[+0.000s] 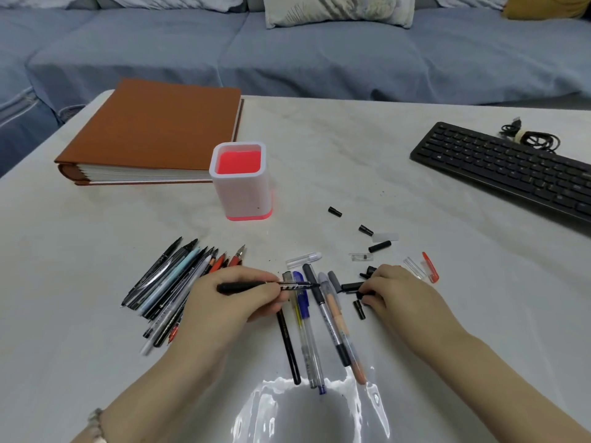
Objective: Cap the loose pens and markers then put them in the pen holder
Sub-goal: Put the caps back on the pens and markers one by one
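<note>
Head view looks down at a white table point(415, 193), and closest of all are two bare arms reaching in from the bottom. Between them lies a small row of pens point(323, 330) that already wear their caps, pointing away from the person. The left hand point(230, 302) is closed around a black marker point(265, 286), holding it sideways over that row with its tip pointing to the right. The right hand point(396, 292) is curled down on the table, and its fingertips pinch a small black cap point(351, 287) just beside the marker's tip. The cap and the tip are close but not yet joined. Left of the left hand lies a big bunch of loose pens point(172, 282), all side by side with bare tips pointing up and away. A little farther out, more caps point(379, 246) are scattered about, some black, some clear, and one red cap point(430, 266) lies off to the right. Past those stands the pen holder point(241, 180), white outside and pink inside, upright, with no pens in it. Behind it rests a thick brown book point(153, 129). Far to the right sits a black keyboard point(505, 167) with a coiled cable point(531, 137) beside it. A blue sofa point(287, 52) is behind the table.
</note>
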